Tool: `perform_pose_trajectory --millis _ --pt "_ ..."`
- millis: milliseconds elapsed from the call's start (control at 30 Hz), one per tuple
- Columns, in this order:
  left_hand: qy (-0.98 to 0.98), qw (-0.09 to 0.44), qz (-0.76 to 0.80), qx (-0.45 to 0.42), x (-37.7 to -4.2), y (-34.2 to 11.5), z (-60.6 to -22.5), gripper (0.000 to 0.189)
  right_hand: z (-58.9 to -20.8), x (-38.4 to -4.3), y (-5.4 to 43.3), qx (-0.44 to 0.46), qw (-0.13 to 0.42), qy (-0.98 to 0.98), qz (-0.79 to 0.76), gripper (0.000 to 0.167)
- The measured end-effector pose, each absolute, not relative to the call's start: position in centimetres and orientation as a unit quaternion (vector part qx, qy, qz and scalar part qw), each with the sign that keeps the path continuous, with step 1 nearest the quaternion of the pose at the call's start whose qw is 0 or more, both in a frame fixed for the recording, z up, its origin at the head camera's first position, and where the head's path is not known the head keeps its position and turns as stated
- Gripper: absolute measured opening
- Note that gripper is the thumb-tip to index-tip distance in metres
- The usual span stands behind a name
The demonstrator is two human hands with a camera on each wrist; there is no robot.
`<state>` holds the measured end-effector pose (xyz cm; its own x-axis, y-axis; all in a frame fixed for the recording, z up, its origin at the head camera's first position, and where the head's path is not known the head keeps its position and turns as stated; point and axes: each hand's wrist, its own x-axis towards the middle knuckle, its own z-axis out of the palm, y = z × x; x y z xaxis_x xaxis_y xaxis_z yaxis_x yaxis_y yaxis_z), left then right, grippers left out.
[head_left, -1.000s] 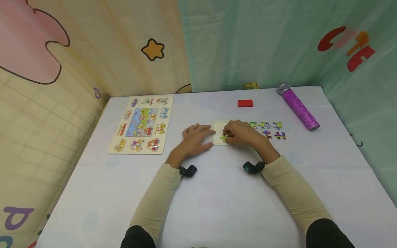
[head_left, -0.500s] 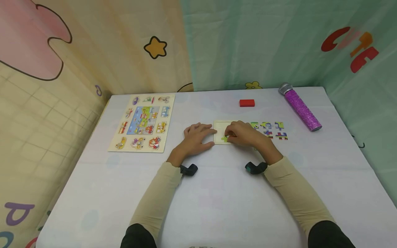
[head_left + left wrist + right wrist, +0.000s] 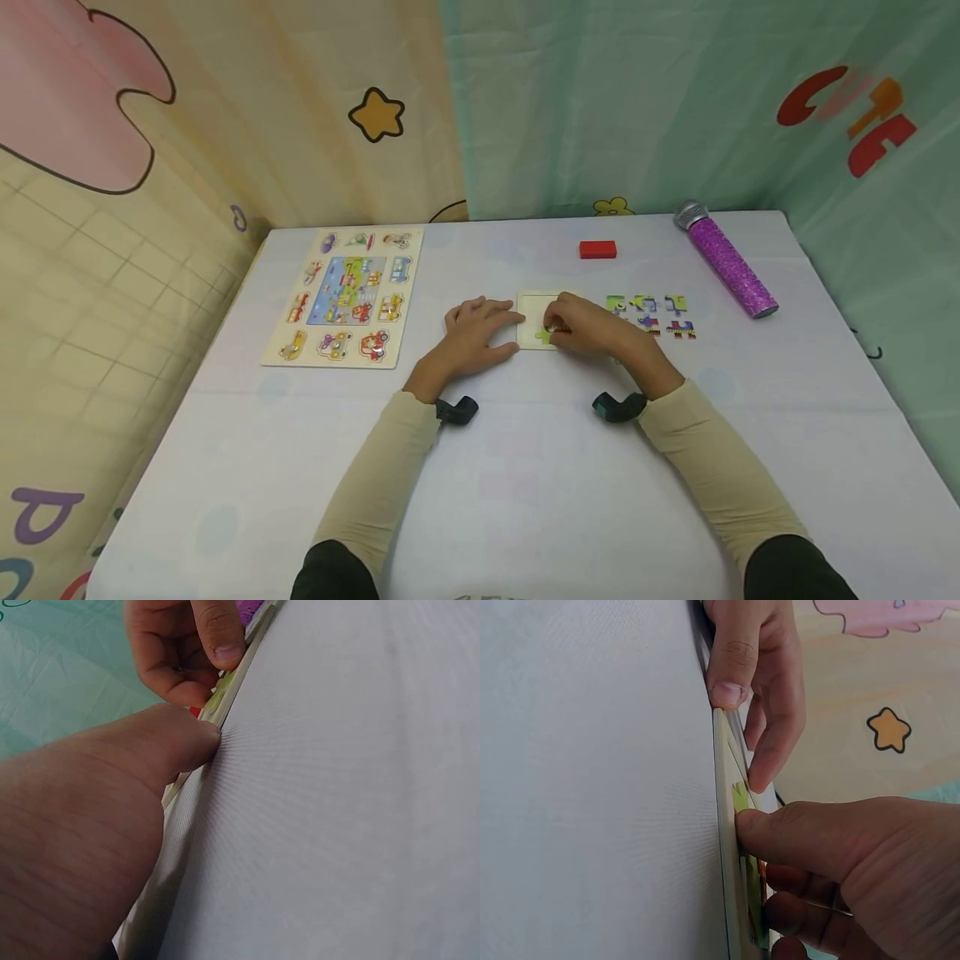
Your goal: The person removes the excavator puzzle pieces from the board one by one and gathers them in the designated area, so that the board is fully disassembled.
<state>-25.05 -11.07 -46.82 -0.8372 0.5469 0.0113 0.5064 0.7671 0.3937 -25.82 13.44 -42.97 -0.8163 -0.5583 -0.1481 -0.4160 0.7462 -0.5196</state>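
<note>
A shallow cream puzzle tray (image 3: 534, 308) lies on the white table. My left hand (image 3: 476, 337) rests at its left side, thumb and fingertips touching the edge, fingers mostly straight. My right hand (image 3: 596, 327) is over the tray's right part, pinching a green puzzle piece (image 3: 741, 796) between thumb and curled fingers, low inside the rim. Green shows below the fingertips in the head view; the hand hides much of the piece and the tray. Several loose puzzle pieces (image 3: 675, 303) lie in two rows just right of the right hand.
A larger wooden vehicle board (image 3: 401, 321) lies at the left. Behind the tray sits a small red block (image 3: 597, 249). A glittery purple microphone (image 3: 731, 262) lies at the back right. Printed curtains (image 3: 540, 108) hang behind the table.
The view has shifted slightly. Both hands stay at the tray, with the right fingers making at most a tiny movement on the puzzle piece.
</note>
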Motion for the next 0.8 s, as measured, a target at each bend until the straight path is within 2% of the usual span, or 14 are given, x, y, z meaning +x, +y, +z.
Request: perform_pose_trajectory --millis 800 --pt "0.940 0.051 0.186 0.283 -25.08 -11.08 -46.65 0.050 -42.96 -25.69 13.18 -0.258 0.146 0.925 -0.237 0.021"
